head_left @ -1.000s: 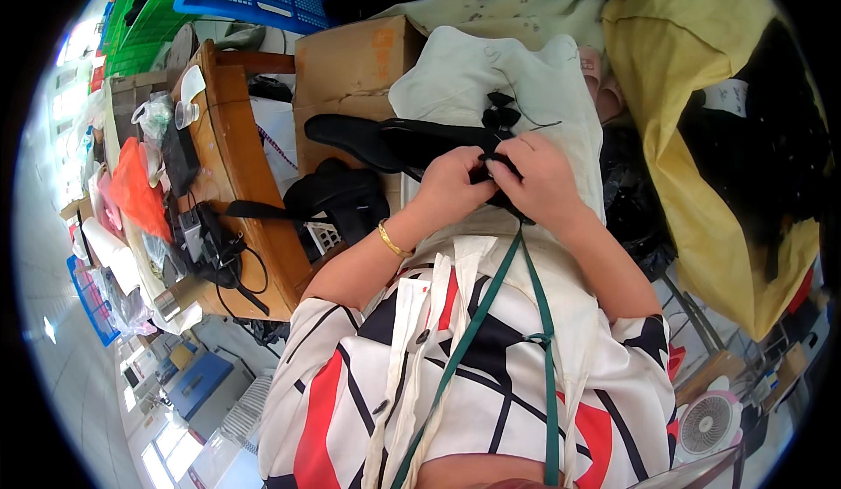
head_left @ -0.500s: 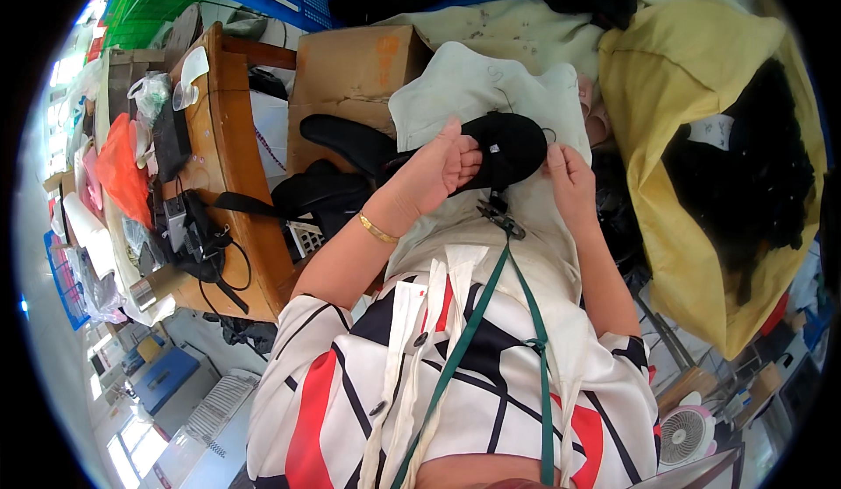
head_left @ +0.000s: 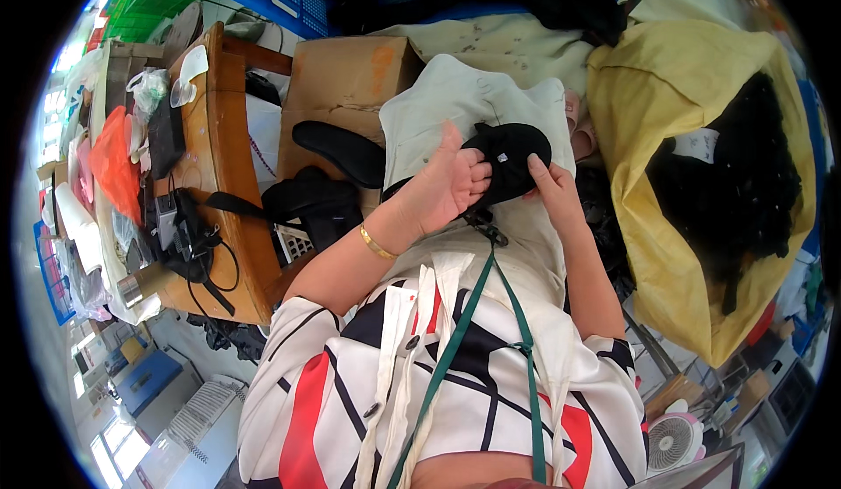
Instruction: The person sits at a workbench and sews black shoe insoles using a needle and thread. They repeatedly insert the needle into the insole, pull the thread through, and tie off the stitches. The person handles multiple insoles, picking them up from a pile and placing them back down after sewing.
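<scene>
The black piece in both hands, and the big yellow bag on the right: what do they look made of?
The black piece, held between the left hand and right hand, looks like matte fabric or soft foam: no shine, rounded soft edge; which one is unclear. The yellow bag looks like thin woven or plastic sheet, judging by its crumpled folds and slight sheen.

matt black cloth, pale fabric, bare wood

black pad [head_left: 511, 161] looks soft and matt; lap cloth [head_left: 455, 104] smooth cotton; table [head_left: 229, 165] at left varnished wood; box [head_left: 346, 82] rough cardboard.
</scene>
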`<state>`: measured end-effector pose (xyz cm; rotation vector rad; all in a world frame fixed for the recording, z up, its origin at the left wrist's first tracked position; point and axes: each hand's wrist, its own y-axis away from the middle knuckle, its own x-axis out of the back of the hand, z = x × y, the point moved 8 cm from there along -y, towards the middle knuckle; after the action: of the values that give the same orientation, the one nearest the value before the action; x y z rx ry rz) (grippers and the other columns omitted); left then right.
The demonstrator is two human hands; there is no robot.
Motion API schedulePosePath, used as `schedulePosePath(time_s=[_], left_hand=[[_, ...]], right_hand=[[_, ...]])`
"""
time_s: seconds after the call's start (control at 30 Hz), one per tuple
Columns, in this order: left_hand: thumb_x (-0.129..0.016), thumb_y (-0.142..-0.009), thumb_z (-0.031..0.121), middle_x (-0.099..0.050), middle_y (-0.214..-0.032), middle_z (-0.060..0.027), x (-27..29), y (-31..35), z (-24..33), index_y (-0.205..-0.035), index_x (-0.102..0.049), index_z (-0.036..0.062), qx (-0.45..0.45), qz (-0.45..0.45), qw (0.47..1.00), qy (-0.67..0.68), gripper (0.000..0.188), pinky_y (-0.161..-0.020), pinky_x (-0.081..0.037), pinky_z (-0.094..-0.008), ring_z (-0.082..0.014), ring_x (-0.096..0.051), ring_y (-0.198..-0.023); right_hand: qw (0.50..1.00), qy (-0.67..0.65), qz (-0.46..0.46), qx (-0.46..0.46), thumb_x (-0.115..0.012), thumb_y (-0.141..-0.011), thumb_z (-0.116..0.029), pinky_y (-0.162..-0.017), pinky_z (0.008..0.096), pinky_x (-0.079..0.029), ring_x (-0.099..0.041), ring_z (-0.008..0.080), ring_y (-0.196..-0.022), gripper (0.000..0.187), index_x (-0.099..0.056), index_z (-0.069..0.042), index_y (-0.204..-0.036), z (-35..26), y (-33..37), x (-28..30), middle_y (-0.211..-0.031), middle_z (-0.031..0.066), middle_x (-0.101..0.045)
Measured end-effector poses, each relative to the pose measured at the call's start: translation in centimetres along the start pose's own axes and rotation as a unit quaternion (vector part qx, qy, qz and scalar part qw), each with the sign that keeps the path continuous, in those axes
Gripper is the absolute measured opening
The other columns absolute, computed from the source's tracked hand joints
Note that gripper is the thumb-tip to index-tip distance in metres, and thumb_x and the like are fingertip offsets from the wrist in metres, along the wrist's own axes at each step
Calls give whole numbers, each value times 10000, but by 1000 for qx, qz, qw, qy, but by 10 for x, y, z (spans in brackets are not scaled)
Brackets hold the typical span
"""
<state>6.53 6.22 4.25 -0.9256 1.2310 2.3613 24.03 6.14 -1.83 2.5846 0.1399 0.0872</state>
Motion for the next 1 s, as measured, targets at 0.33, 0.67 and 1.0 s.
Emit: schedulePosePath(time_s=[0.33,0.67,1.0], left_hand=[[-695,-891,49,-664,-866,3,14,-1,-8,-874,-634,93,-65,71,995,14,76,-767,-499,-225,-80,-622,-828],[-681,-885,112,-700,-955,-80,13,5,-5,-981,-662,-21,-106,109,988,-31,164,-787,-522,-275,-130,-657,-854],[-584,-982,162,-703,-972,-44,14,20,66,-1066,-671,6,-264,114,888,-359,197,-755,-492,-241,-109,-646,-887]], right_hand=[[970,49,58,232,-655,-936,-249,-653,273,-442,-534,140,-696,271,-669,15,-993,-52,34,-4,-807,45,-619],[968,83,70,225,-714,-862,-277,-577,344,-427,-541,189,-630,314,-617,21,-836,-48,38,-14,-712,102,-570],[815,-360,391,230,-585,-967,-335,-760,335,-579,-645,196,-862,414,-603,35,-1152,-33,96,293,-955,84,-659]])
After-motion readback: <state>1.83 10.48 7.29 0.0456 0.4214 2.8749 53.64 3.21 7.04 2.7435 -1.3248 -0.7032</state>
